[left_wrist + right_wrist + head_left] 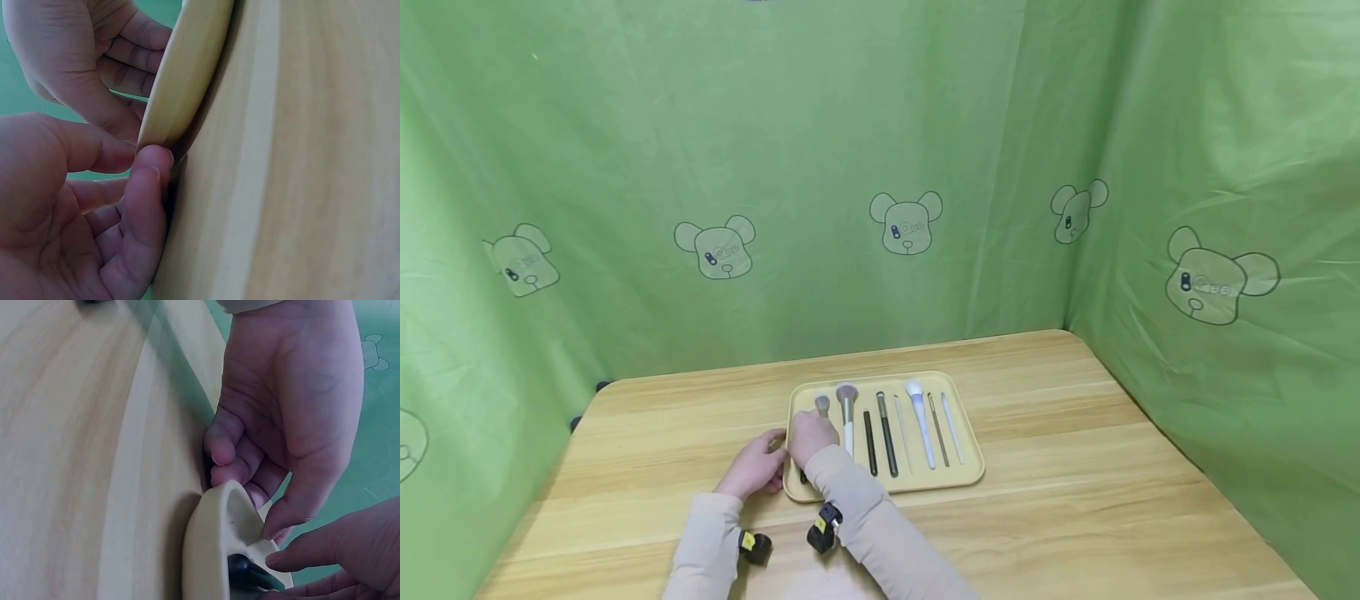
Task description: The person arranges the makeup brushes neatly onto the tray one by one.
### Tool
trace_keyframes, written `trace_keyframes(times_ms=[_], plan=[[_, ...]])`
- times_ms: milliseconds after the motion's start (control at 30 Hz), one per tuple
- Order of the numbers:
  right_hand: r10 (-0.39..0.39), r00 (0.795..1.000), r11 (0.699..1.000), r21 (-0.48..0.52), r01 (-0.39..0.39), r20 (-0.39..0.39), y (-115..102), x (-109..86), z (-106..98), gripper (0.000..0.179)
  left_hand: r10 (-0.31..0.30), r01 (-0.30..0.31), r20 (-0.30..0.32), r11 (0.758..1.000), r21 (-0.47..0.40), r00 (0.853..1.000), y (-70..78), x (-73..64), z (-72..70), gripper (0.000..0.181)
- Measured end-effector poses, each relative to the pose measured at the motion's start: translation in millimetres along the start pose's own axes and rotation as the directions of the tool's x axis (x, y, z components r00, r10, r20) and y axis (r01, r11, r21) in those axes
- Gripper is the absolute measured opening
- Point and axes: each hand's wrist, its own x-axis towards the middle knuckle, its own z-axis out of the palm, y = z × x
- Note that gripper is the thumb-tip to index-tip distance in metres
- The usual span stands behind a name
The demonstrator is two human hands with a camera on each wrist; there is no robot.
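A cream tray (968,477) with rounded corners holds a row of makeup brushes, among them a white-handled brush (917,408) and a black-handled brush (887,433). At the tray's left side my left hand (756,467) pinches the rim, thumb on top and a finger at the underside in the left wrist view. My right hand (814,437) is over the tray's left end and hides part of the brushes there. In the right wrist view its fingertips (275,558) pinch a dark brush handle (240,565) just inside the rim. Bristles (822,404) show beyond this hand.
The tray rests on a wood-grain table (1075,500). Green curtain (820,167) with bear-head prints hangs behind and at both sides. Small black wrist cameras are strapped to both sleeves (865,500). Another large brush (847,393) lies right beside the right hand.
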Motion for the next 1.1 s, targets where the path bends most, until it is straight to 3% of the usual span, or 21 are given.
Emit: trace_keyframes(times_ms=[567, 933, 1100], plan=[[-0.011, 1.0, 0.997, 0.074, 0.008, 0.028, 7, -5.1, -14, 0.006, -0.003, 0.003, 0.002, 1.0, 0.0, 1.0, -1.6, 1.4, 1.8, 0.05], [-0.037, 0.999, 0.995, 0.09, 0.038, -0.011, 21, -18.6, -38, 0.015, -0.006, 0.006, 0.011, 1.0, 0.0, 1.0, 0.1, -0.8, 1.1, 0.051], [-0.1, 0.993, 0.993, 0.06, 0.104, -0.068, 36, -20.5, -47, 0.018, -0.007, 0.008, 0.015, 1.0, -0.012, 1.0, -0.6, 0.4, -0.1, 0.052]])
